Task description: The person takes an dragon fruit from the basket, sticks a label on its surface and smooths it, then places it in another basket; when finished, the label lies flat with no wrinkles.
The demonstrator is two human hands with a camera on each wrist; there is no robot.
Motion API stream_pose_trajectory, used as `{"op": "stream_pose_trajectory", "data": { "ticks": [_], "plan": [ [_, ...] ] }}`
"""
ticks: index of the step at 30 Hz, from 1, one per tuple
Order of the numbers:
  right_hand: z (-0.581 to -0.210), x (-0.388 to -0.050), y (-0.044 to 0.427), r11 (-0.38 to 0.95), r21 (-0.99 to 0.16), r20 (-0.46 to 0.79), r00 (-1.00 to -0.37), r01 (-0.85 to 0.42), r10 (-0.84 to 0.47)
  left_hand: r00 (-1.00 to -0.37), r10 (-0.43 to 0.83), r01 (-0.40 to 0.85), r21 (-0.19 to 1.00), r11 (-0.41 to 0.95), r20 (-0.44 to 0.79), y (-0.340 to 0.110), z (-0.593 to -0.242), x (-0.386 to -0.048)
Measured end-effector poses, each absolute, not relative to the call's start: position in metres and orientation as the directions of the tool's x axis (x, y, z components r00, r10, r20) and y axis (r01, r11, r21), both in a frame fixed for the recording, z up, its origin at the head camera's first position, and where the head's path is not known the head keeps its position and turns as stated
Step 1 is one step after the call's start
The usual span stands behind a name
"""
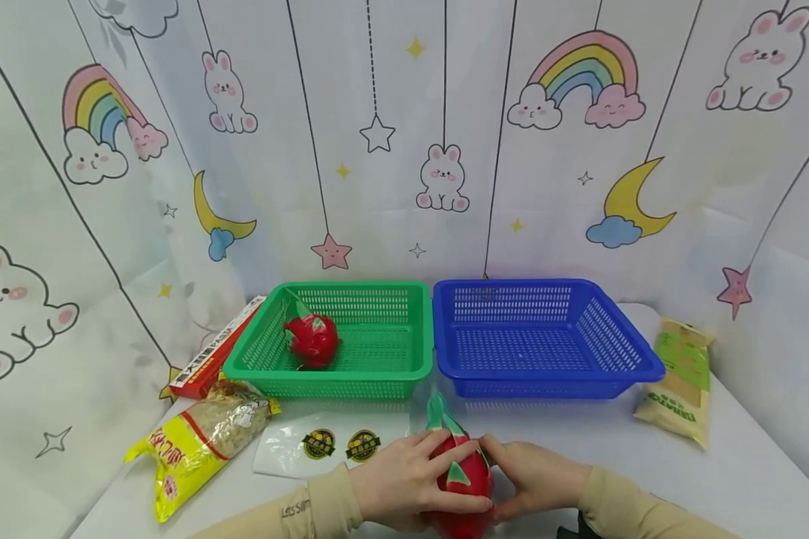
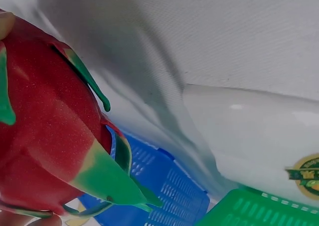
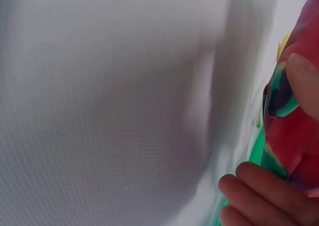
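Holding dragon fruit between hands

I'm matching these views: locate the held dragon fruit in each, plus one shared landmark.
Head: dragon fruit at bottom, just right of centre.
Left wrist: left side, cut off by the edge.
Right wrist: right edge, cut off.
Landmark: green basket, seemingly only a sliver in right wrist.

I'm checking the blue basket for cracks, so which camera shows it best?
The head view: there the blue basket stands unobstructed, full rim visible. The left wrist view shows only part, beyond the held dragon fruit; the right wrist view shows none.
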State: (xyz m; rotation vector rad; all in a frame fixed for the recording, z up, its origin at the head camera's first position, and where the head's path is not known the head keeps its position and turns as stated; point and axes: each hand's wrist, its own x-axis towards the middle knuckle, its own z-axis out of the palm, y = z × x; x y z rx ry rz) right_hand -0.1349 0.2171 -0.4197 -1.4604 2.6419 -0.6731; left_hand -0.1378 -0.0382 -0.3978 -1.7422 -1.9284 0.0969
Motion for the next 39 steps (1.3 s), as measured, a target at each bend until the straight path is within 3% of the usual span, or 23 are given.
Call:
{"op": "stream_pose_trajectory", "data": {
  "ticks": [24, 39],
  "plan": [
    [-0.427, -0.145, 0.22, 0.598, -0.317, 0.089, -0.651, -0.736, -0.754, -0.073, 0.926, 0.906, -0.363, 0.217, 0.37, -0.036, -0.41, -0.153],
    [-0.427, -0.147, 0.218, 0.626, -0.353, 0.048, -0.682, -0.695, -0.73, -0.126, 0.932, 0.95, -0.229, 0.212, 0.34, -0.038, -0.414, -0.162]
  ]
}}
